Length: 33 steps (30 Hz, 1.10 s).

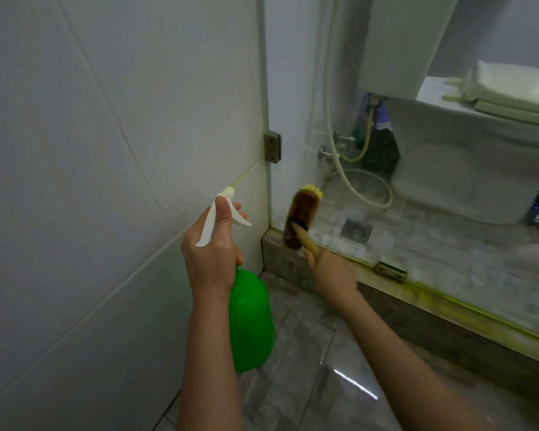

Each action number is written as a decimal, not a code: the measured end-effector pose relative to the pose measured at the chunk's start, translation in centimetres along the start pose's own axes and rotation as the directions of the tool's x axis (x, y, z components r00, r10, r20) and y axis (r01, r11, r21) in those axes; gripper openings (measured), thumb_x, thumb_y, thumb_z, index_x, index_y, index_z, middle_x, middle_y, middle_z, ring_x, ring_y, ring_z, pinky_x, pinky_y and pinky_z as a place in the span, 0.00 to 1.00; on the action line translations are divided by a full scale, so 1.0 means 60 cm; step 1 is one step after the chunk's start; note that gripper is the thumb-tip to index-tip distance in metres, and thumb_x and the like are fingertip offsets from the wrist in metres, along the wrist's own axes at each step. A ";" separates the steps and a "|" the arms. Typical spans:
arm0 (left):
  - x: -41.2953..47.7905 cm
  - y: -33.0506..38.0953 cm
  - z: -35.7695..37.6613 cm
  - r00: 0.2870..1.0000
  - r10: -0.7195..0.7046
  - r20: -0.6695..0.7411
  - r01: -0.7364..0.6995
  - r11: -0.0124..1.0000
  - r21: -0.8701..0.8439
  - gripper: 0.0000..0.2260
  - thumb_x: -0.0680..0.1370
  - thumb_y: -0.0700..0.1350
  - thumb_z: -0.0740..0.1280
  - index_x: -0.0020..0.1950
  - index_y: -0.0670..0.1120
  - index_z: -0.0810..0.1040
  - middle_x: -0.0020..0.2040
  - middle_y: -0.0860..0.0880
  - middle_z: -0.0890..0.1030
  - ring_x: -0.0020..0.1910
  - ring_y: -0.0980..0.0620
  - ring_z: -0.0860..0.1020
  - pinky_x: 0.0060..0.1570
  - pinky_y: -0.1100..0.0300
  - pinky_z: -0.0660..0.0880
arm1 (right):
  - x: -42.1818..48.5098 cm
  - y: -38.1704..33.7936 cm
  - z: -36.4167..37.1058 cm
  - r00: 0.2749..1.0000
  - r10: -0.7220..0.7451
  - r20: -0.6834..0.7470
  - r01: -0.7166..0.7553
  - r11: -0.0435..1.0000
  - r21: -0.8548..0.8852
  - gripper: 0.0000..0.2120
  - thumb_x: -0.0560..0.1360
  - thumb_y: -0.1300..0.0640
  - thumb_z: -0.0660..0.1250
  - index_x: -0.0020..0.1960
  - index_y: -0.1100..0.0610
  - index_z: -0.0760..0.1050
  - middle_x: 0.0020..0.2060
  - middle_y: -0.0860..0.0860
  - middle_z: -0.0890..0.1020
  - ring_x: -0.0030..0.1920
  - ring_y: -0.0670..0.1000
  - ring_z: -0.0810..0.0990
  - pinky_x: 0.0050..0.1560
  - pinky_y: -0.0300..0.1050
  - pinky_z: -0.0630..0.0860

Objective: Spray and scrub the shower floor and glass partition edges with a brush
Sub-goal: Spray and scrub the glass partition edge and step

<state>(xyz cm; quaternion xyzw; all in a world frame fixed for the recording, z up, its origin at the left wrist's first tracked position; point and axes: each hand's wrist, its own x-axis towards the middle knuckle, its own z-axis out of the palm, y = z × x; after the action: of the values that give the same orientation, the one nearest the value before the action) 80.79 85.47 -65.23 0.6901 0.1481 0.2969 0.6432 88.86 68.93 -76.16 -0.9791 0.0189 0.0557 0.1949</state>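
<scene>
The left hand (pixel 213 253) grips the green spray bottle (pixel 252 321) by its white top, fingers curled round the neck. A thin yellow stream runs toward the metal bracket (pixel 272 147) on the glass partition (pixel 265 88) edge. The right hand (pixel 333 272) holds the brush (pixel 301 217) by its handle, fingers clamped round it. The brush head points up, just beside the glass, over the corner of the low step (pixel 280 259).

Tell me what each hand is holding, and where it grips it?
The left hand grips the green spray bottle at its neck, just under the white trigger head. The right hand holds the scrubbing brush by its wooden handle.
</scene>
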 end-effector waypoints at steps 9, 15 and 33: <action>0.002 -0.011 0.025 0.989 -0.063 0.138 0.062 0.998 0.008 0.15 0.81 0.61 0.59 0.48 0.58 0.84 0.40 0.57 0.86 0.18 0.54 0.70 0.21 0.65 0.66 | -0.082 0.162 -0.012 0.984 0.179 -0.015 -0.177 0.981 0.077 0.25 0.76 0.34 0.49 0.46 0.55 0.71 0.37 0.54 0.80 0.36 0.57 0.79 0.40 0.54 0.79; -0.002 -0.022 0.048 0.976 -0.100 0.195 0.103 0.995 -0.002 0.15 0.78 0.64 0.60 0.44 0.60 0.84 0.45 0.42 0.87 0.19 0.51 0.70 0.23 0.62 0.68 | -0.070 0.151 -0.005 0.984 0.171 -0.048 -0.163 0.977 0.135 0.24 0.78 0.37 0.51 0.47 0.57 0.72 0.37 0.54 0.80 0.36 0.56 0.79 0.39 0.54 0.79; -0.063 -0.035 0.110 0.905 -0.043 0.423 0.025 0.998 0.049 0.15 0.82 0.59 0.60 0.47 0.57 0.84 0.40 0.52 0.87 0.20 0.51 0.72 0.26 0.62 0.70 | -0.112 0.267 -0.120 1.000 0.004 -0.003 -0.005 0.969 -0.248 0.20 0.79 0.39 0.51 0.44 0.54 0.69 0.36 0.51 0.78 0.33 0.52 0.75 0.33 0.46 0.72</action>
<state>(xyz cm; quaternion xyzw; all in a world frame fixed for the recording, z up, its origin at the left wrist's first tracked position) 82.18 78.27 -68.06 0.7491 0.0231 0.1253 0.6501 81.98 51.49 -74.82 -0.9958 0.0142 0.0568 0.0706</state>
